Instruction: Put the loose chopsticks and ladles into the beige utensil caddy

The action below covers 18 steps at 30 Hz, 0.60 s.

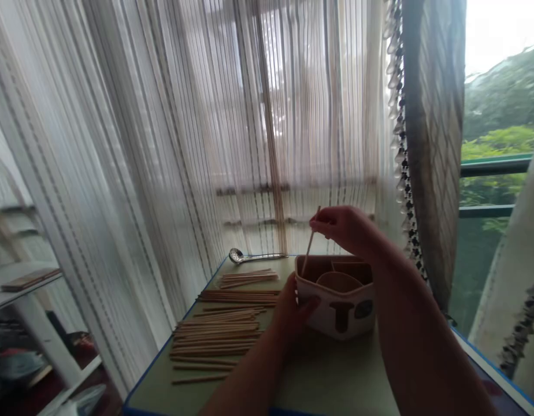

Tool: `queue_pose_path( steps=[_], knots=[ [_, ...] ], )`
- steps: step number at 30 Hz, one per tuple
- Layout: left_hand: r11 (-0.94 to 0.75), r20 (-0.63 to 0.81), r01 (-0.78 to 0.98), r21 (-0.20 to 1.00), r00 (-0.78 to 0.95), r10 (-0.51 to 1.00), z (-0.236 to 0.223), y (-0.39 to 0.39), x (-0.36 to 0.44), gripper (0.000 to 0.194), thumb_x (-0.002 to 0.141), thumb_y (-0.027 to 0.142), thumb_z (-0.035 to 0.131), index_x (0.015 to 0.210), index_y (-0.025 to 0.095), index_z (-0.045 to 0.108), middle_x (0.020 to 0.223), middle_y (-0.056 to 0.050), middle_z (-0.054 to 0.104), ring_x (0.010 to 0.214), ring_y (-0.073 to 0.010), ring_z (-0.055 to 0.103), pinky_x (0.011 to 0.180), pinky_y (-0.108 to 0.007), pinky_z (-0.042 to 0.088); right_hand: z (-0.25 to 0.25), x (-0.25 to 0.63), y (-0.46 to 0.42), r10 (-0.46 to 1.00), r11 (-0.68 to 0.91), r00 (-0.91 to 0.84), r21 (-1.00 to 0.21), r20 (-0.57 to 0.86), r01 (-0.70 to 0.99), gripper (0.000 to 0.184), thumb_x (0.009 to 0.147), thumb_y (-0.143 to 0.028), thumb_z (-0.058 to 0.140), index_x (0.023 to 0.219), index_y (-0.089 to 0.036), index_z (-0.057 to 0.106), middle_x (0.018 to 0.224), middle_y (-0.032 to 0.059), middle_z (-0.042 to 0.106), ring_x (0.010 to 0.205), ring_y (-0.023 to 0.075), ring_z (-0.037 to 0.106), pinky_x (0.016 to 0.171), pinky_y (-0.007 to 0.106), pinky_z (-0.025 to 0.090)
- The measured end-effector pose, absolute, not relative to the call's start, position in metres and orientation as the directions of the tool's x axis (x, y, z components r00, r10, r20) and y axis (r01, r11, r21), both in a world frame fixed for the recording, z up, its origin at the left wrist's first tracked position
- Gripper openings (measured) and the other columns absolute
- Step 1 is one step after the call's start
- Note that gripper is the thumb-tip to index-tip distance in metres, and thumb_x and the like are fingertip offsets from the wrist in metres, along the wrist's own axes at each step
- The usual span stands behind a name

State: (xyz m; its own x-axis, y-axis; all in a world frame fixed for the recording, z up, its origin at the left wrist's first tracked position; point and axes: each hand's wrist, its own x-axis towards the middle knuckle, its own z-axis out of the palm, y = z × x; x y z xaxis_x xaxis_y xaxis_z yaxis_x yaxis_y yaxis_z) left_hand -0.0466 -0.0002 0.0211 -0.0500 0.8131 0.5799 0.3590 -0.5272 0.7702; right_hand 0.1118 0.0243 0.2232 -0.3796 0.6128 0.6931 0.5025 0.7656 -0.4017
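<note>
Pinching thin stick (309,249) btwn thumb & fingers of R hand (341,222), right of centre; slanting it down into left part of box (321,322). Can't tell if lower end's touching box bottom, too dark. Gripping box's left side w/ L hand (290,309), thumb on front wall; can't make out other fingers. Can't see box's right end behind R forearm; can follow both forearms only to bottom edge. Can't count brown sticks (217,334), lower centre-left, partly behind L arm. Can see dark sticks (238,296) above those, then pale sticks (249,278), then slotted spoon (236,256) by far edge of table (332,381). Can trace blue table edge down to lower left. Got tabletop showing below box, btwn forearms, & open air above box up to curtain (184,144); tighter at left, w/ L hand near sticks.
</note>
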Motion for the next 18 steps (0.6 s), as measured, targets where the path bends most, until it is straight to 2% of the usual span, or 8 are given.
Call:
queue_pose_path(
  steps=[2, 6, 10, 18],
  knots=[
    [-0.501, 0.558, 0.366, 0.784, -0.061, 0.828, 0.022, 0.0, -0.047, 0.059, 0.077, 0.036, 0.067, 0.129, 0.022, 0.043, 0.108, -0.007, 0.065, 0.091, -0.0205, 0.06, 0.079, -0.034, 0.05, 0.222, 0.113, 0.029, 0.637, 0.763, -0.42, -0.448, 0.647, 0.467, 0.014, 0.075, -0.029, 0.064, 0.08, -0.018, 0.071, 0.06, 0.0005, 0.066, 0.053, 0.011, 0.057, 0.054, 0.024, 0.041],
    [-0.483, 0.528, 0.325, 0.813, -0.06, 0.847, 0.022, 0.001, -0.048, 0.055, 0.076, 0.038, 0.068, 0.124, 0.022, 0.046, 0.105, -0.005, 0.064, 0.085, -0.0175, 0.06, 0.072, -0.03, 0.05, 0.222, 0.114, 0.031, 0.698, 0.716, -0.473, -0.529, 0.537, 0.455, 0.023, 0.071, -0.022, 0.068, 0.094, -0.019, 0.069, 0.063, -0.001, 0.068, 0.05, 0.01, 0.058, 0.05, 0.022, 0.041],
    [-0.477, 0.521, 0.306, 0.824, -0.078, 0.85, 0.025, 0.0, -0.05, 0.051, 0.077, 0.038, 0.067, 0.121, 0.021, 0.047, 0.103, -0.005, 0.064, 0.084, -0.0163, 0.06, 0.071, -0.027, 0.05, 0.22, 0.117, 0.031, 0.705, 0.708, -0.54, -0.508, 0.46, 0.491, 0.007, 0.071, -0.025, 0.069, 0.076, -0.019, 0.069, 0.063, -0.0014, 0.068, 0.052, 0.0098, 0.059, 0.049, 0.021, 0.041],
    [-0.466, 0.522, 0.34, 0.817, -0.095, 0.848, 0.027, 0.0, -0.052, 0.051, 0.076, 0.04, 0.068, 0.119, 0.021, 0.048, 0.103, -0.005, 0.064, 0.082, -0.0164, 0.061, 0.068, -0.027, 0.051, 0.214, 0.125, 0.043, 0.717, 0.695, -0.572, -0.478, 0.399, 0.538, 0.007, 0.07, -0.027, 0.068, 0.068, -0.022, 0.072, 0.053, -0.0018, 0.063, 0.048, 0.01, 0.054, 0.045, 0.022, 0.036]
  ],
)
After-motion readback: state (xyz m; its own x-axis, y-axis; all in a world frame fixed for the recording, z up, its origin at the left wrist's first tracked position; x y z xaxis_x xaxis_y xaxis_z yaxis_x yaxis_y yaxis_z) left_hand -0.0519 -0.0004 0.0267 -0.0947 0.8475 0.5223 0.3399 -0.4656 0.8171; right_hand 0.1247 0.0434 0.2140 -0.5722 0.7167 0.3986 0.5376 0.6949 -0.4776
